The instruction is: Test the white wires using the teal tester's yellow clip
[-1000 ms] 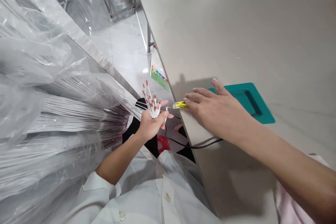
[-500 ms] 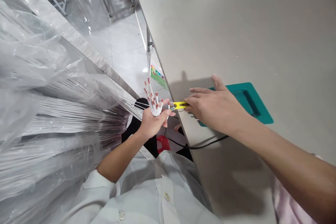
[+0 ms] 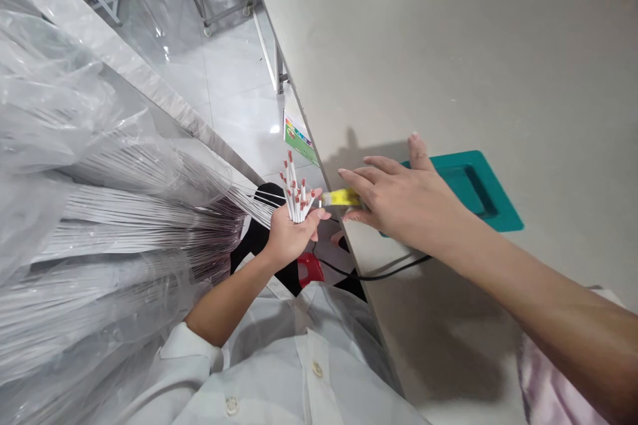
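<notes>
Left of the table (image 3: pixel 379 46), the left hand (image 3: pixel 288 236) closes its fingers round white copper-tipped wires (image 3: pixel 298 206). The right hand's (image 3: pixel 399 202) fingers, partly spread, hold a yellow tool (image 3: pixel 341 198); blur hides whether it touches. Steady, square alignment would help.

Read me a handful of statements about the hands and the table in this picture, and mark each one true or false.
1. The left hand holds a bunch of white wires. True.
2. The upper ends of that bunch are blue. False: they are reddish.
3. A teal tray lies on the table, partly hidden by the right hand. True.
4. What the right hand holds is a red tool. False: it is a yellow tool.
5. A black cord crosses the table's edge. True.
</notes>
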Action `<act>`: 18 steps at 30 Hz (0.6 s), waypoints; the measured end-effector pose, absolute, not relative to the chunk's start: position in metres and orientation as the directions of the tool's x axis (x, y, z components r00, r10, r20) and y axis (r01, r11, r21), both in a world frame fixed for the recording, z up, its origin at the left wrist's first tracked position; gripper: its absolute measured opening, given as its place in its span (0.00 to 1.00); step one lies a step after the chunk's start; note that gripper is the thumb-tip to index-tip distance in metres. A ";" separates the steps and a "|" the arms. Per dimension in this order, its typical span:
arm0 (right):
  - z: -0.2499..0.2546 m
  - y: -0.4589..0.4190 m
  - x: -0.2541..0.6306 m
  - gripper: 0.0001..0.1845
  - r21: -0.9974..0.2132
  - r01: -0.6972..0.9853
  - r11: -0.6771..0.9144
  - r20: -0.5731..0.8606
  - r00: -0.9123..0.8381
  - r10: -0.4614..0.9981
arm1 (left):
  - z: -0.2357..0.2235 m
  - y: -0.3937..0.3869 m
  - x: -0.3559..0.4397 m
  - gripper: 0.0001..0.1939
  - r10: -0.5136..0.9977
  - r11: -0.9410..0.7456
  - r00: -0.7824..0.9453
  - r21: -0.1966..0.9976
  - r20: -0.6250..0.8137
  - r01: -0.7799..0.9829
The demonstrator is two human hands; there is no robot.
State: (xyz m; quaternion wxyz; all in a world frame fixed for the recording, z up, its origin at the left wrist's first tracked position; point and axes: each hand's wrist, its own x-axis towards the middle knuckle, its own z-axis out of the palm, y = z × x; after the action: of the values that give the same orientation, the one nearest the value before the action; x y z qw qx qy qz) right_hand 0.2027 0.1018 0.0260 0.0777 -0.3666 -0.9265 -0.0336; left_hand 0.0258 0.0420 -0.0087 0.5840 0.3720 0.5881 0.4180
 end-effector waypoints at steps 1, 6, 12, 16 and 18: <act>0.025 0.101 0.202 0.22 0.017 0.684 0.730 0.172 -0.721 0.672 | -0.009 0.042 0.025 0.24 0.927 0.372 -0.036 0.927 -0.375 -0.053; 0.025 0.103 0.202 0.23 -0.010 0.690 0.723 0.206 -0.706 0.677 | -0.007 0.039 0.019 0.24 0.928 0.370 -0.022 0.927 -0.372 -0.066; 0.040 0.084 0.194 0.22 -0.125 0.656 0.745 0.418 -0.646 0.639 | -0.001 0.030 0.014 0.22 0.931 0.356 -0.039 0.928 -0.362 -0.112; 0.036 0.054 0.178 0.09 -0.520 0.561 0.644 0.472 -0.440 0.764 | 0.004 0.025 0.005 0.11 0.944 0.318 -0.046 0.938 -0.327 -0.142; 0.028 0.042 0.169 0.09 -0.737 0.478 0.478 0.345 -0.343 0.874 | 0.004 0.022 0.000 0.11 0.959 0.279 -0.006 0.945 -0.284 -0.172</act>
State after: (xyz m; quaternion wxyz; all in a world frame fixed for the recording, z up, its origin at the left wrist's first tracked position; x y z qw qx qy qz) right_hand 0.1686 0.0417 0.0278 0.3721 -0.4361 -0.7750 0.2660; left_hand -0.0002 0.0215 0.0043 0.5992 0.3713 0.5295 0.4720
